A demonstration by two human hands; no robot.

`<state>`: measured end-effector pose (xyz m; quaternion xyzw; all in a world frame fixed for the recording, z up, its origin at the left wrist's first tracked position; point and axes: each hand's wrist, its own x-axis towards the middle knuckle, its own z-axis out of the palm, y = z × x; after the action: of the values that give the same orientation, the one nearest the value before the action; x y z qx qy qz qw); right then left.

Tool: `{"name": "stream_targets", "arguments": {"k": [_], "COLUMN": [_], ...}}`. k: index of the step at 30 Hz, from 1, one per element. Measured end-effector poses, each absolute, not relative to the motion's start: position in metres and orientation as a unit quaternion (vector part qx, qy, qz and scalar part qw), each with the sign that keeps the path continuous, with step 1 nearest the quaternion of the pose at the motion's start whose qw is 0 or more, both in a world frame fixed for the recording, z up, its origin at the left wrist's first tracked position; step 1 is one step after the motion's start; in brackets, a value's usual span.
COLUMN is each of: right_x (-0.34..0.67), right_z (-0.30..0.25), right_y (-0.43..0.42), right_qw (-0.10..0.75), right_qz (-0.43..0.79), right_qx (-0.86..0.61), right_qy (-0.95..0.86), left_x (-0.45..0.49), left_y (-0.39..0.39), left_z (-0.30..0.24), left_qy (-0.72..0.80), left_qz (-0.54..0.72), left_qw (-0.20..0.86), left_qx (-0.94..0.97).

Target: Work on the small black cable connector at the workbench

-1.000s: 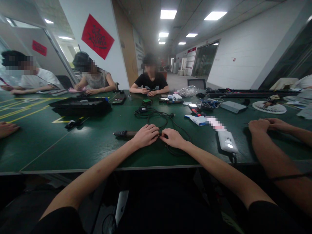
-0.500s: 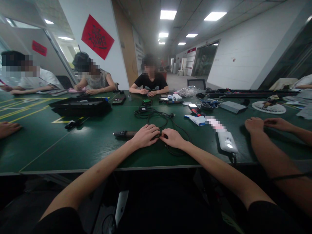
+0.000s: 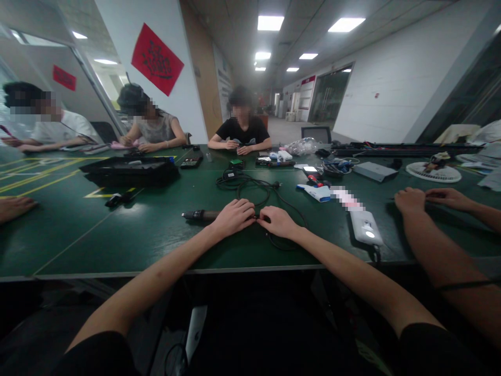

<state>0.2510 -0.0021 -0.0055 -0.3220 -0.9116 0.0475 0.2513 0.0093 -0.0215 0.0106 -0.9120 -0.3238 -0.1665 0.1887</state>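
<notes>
An electric screwdriver, dark and slim with a metal tip pointing left, lies low over the green table. My left hand is wrapped over its body. At its rear end, my right hand is pinched closed on a small dark part that looks like the cable's connector; the fingers mostly hide it. Loops of a black cable spread behind both hands, with a black power adapter at the back left of the loops. Whether the connector sits fully in the screwdriver cannot be made out.
A black tray stands at the left. To the right lie a white-and-blue packet and a white power bank-like device. A co-worker's hands rest at the far right, and another person's hand is at the left edge.
The screwdriver's rear end, which faced partly towards me, now lines up with the part in my right hand. Both hands have hardly shifted.
</notes>
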Motion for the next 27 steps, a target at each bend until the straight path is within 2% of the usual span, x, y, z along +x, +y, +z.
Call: {"name": "stream_targets", "arguments": {"k": [27], "right_x": [0.2517], "right_z": [-0.0054], "right_y": [-0.0018], "right_qw": [0.249], "right_qz": [0.044], "right_qx": [-0.319], "right_qy": [-0.914], "left_x": [0.0090], "left_y": [-0.0216], "left_z": [0.0109], "left_qy": [-0.312], "left_qz": [-0.157], "left_qw": [0.189], "left_qx": [-0.918]}}
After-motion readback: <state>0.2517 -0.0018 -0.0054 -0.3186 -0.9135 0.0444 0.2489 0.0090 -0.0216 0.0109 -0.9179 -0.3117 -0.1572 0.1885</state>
